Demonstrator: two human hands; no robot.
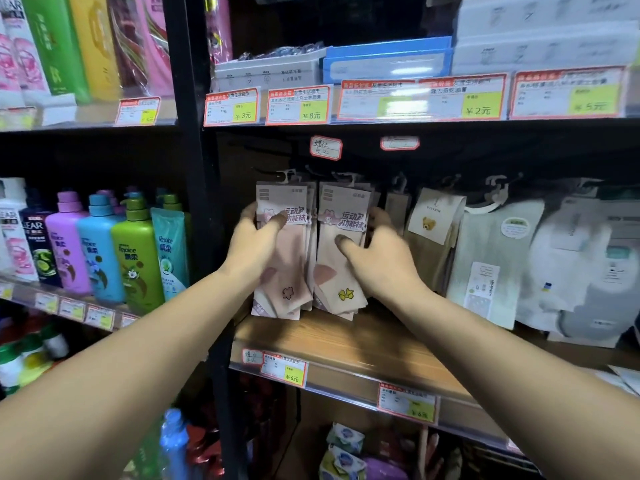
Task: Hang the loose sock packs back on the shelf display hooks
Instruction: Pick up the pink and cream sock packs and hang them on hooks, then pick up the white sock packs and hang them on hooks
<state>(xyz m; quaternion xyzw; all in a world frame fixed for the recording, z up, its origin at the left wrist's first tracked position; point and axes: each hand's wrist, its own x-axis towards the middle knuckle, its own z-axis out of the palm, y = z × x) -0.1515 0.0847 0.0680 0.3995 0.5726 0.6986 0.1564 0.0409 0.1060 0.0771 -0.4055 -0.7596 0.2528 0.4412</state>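
Note:
Two bunches of pink sock packs hang side by side from plastic hooks under the dark upper shelf. My left hand (pixel 254 245) grips the left bunch (pixel 285 271), thumb across its front and fingers behind. My right hand (pixel 375 259) holds the right bunch (pixel 341 271) the same way, fingers wrapped around its right edge. The packs' white hangers (pixel 287 175) sit at the hook line; the hooks themselves are lost in shadow. The lower ends of both bunches rest near the wooden shelf (pixel 363 344).
More hanging sock packs fill the row to the right: a beige bear pack (pixel 433 220), pale green (pixel 495 258) and white ones (pixel 581 258). Shampoo bottles (pixel 135 251) stand on the left unit beyond a black upright post (pixel 204 202). Price tags line the shelf edges.

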